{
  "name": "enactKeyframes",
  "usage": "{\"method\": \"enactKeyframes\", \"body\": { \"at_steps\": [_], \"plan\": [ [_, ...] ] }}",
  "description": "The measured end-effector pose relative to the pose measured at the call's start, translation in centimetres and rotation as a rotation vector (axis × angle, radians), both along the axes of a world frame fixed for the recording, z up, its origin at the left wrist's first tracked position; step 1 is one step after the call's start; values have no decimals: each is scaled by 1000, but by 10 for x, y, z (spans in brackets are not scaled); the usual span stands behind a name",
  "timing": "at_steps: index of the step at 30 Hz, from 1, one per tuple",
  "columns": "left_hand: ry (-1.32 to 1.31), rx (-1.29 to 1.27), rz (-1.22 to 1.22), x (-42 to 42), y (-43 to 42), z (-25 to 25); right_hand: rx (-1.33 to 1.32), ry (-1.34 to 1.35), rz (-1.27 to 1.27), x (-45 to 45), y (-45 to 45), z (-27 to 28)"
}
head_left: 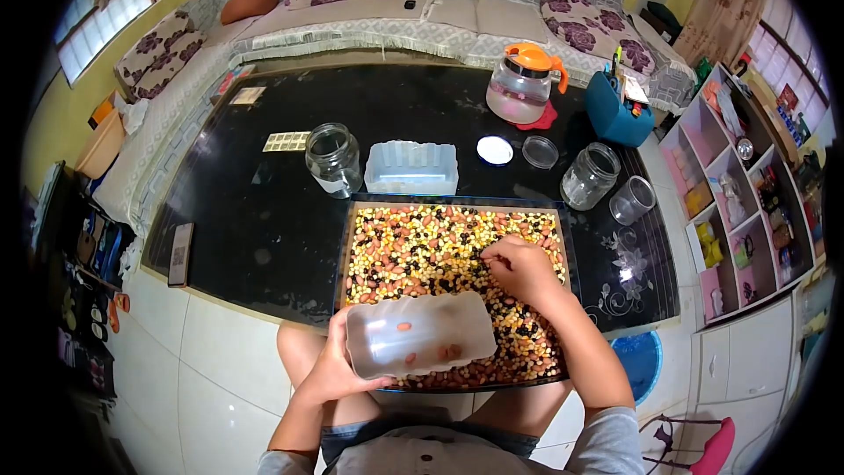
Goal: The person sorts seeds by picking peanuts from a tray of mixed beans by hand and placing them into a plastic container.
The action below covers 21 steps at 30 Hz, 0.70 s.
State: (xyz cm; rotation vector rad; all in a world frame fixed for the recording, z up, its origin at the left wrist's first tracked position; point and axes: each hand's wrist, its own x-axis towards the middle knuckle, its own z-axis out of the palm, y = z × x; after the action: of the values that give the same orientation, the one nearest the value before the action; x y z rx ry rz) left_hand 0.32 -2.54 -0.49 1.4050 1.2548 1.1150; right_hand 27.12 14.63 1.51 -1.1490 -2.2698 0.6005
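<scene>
- Peanuts (403,327) lie in a translucent plastic container (378,343): 2 sit apart near its left half, with a reddish-brown cluster toward its lower right.
- Left hand (336,365) holds that container by its left end, fingers and thumb clamped on its walls; it is tilted with its inside facing up, over the near left part of a shallow rectangular tray (345,246).
- Mixed peanuts, yellow corn kernels and black beans (413,255) spread across the tray, with darker patches toward its middle and right.
- Right hand (522,268) is over the tray's right half, fingers curled inward; I cannot tell whether the tips meet, grip a piece or touch the mixture.
- Beyond the tray's far edge, on the glossy black table (255,185), stands a 2nd translucent container (411,178), with an open glass jar (332,163) just to its left.
- Farther right lie 2 round lids, 1 white (495,151) and 1 clear (540,152), then another open glass jar (589,178) beside a drinking glass (632,201).
- Behind these are an orange-lidded glass pitcher (519,95) and a teal caddy (618,114).
- A smartphone (180,255) lies at the table's left edge.
</scene>
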Motion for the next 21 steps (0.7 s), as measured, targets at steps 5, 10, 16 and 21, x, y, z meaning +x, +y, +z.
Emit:
{"method": "enactKeyframes", "body": {
  "at_steps": [5,10,16,21],
  "plan": [
    [75,-49,-25,2,3,-1,-169,179,161,-11,-35,43],
    [219,-64,-27,5,6,-1,-138,108,336,-20,-53,40],
    [317,-117,-33,9,8,2,-279,209,286,-9,-60,42],
    [293,-124,-30,7,6,-4,-82,51,-147,38,-35,25]
  ]
}}
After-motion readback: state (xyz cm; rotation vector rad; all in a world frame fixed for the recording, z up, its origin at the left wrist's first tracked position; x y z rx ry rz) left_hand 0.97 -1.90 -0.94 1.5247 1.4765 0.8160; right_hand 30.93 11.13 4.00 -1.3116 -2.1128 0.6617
